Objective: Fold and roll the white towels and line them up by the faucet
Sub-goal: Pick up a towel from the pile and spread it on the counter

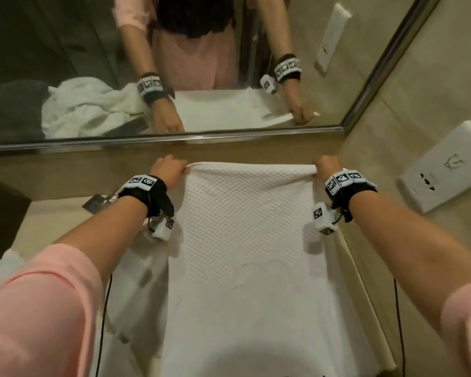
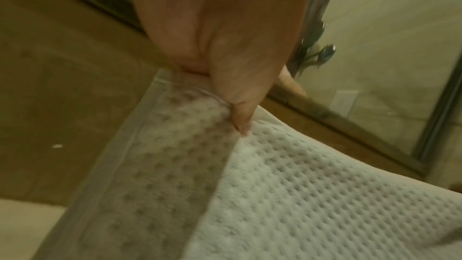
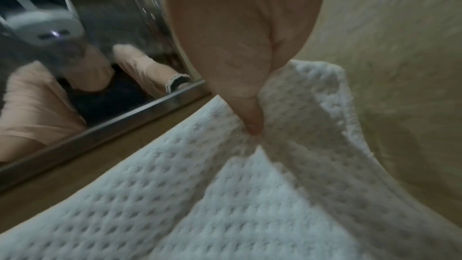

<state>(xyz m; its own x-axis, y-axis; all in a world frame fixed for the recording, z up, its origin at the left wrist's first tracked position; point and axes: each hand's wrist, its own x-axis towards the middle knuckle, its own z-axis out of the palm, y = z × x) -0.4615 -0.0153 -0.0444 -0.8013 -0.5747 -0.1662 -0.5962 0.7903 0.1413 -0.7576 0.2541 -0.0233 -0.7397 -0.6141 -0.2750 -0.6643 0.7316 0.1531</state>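
A white waffle-textured towel (image 1: 245, 240) hangs stretched between my two hands in front of the mirror, its far edge held level near the wall. My left hand (image 1: 172, 165) pinches the towel's far left corner; the wrist view shows my thumb pressed onto the towel (image 2: 312, 195) there, left hand (image 2: 225, 90). My right hand (image 1: 325, 165) pinches the far right corner, with the towel (image 3: 200, 205) bunched under the thumb of the right hand (image 3: 250, 110). The faucet is not in view.
A mirror (image 1: 65, 50) with a metal frame runs along the back wall and reflects a heap of white towels (image 1: 87, 107) at the left. A metal drain plate (image 1: 95, 204) lies on the beige counter. A wall socket panel (image 1: 441, 170) sits on the right wall.
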